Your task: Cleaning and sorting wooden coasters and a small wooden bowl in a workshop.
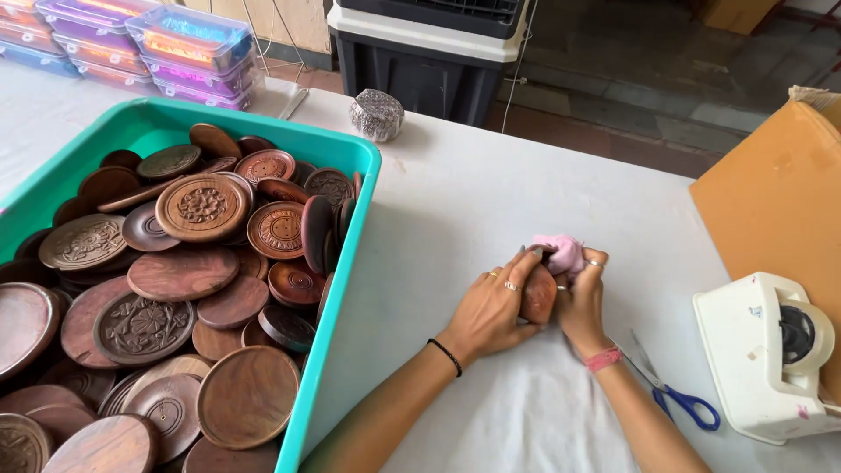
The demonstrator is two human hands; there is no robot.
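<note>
Wood, dark reddish and round, that's the small wooden disc (538, 294) stood on edge over the white cloth-covered table (491, 193), pinched between both hands. The left hand (492, 307) is curled round its near side, rings on two fingers and a black band on the wrist. The right hand (582, 302) is closed on the far side and also bunches a pink rag (563, 253) against the top of the disc.

Just right of that wrist lie blue-handled scissors (679, 398), then a white tape dispenser (771, 355) beside a brown cardboard box (775, 197). Off to the left, a teal plastic tub (346, 254) is heaped with carved wooden plates (202, 208).
</note>
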